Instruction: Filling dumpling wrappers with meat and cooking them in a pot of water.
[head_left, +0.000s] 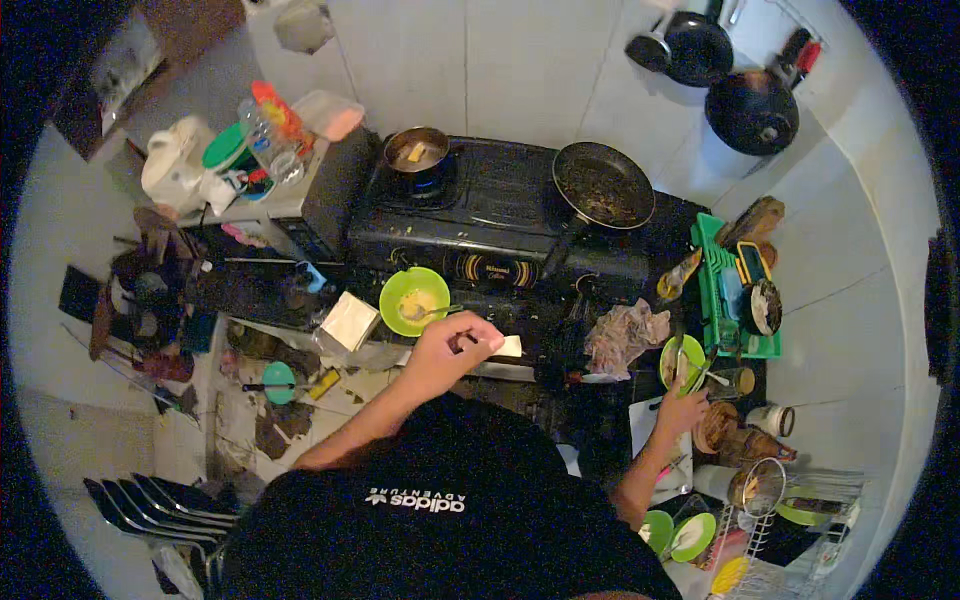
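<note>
My left hand (450, 351) pinches a small pale flat sheet (511, 346) between thumb and fingertips, above the counter's front edge. Just beyond it stands a lime-green bowl (393, 300) with yellow liquid and a spoon (444, 310) inside. To its left lies a stack of pale square sheets (349, 321) on plastic. My right hand (682, 411) is stretched to the right, its fingers at the near rim of another lime-green bowl (693, 349) holding brownish food and cutlery. Whether those fingers grip a utensil is too blurred to tell.
On the black gas stove, a small pot (417, 149) with a yellowish piece inside sits over a blue flame; a frying pan (604, 185) rests on the right burner. A crumpled plastic bag (627, 337) and a green dish rack (709, 281) lie near my right hand.
</note>
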